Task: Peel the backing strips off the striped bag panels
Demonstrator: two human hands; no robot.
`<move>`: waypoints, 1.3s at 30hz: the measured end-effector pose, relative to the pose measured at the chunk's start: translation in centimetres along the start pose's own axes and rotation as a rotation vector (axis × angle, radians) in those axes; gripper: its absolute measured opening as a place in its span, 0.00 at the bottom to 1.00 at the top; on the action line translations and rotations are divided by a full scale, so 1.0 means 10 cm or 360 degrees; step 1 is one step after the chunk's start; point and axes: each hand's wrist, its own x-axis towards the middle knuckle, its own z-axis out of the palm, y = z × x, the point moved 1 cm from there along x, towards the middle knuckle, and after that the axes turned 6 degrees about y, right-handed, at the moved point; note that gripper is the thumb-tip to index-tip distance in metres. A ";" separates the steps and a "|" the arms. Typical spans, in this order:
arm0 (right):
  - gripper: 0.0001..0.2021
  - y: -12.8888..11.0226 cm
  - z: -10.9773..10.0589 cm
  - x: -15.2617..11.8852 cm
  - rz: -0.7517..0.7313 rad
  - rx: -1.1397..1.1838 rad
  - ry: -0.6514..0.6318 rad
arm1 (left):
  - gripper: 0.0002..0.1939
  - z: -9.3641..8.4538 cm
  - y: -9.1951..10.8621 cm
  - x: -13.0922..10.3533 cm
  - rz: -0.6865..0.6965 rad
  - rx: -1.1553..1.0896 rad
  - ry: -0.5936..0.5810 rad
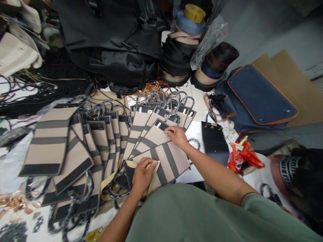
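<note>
My left hand, fingers pinched together, is over the near end of a beige panel with dark grey bands. A pale edge shows at its fingertips, apparently part of a thin strip; I cannot make out exactly what it grips. A yellowish strip curls to the left of this hand. My right hand is closed in a pinch at the black end of another beige panel, beside a small white label. What lies between its fingertips is too small to name. Plastic-wrapped loop handles stick out behind the fanned panels.
More beige panels with wrapped handles overlap on the left. A black backpack and stacked webbing rolls stand at the back. At right are a small black bag, a blue bag and orange plastic.
</note>
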 end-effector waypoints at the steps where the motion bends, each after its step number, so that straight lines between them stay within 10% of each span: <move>1: 0.07 0.00 0.00 0.03 -0.0054 -0.0080 0.0004 | 0.10 0.00 0.00 0.01 -0.0037 -0.0008 -0.0008; 14: 0.13 -0.11 -0.03 -0.06 0.0046 0.0052 0.0374 | 0.17 -0.13 0.09 -0.14 -0.0281 -0.0062 -0.0012; 21: 0.18 -0.59 0.22 -0.85 0.0103 0.0812 -0.1283 | 0.21 -0.20 0.08 -0.25 -0.0588 -0.0200 0.0189; 31: 0.16 -0.59 0.26 -0.94 0.0167 0.0797 -0.1139 | 0.16 -0.30 0.18 -0.26 -0.0401 -0.0205 -0.0013; 39: 0.07 -0.82 0.11 -0.82 -0.0663 -0.0027 -0.0933 | 0.11 -0.27 0.08 -0.22 -0.0104 0.0235 0.0034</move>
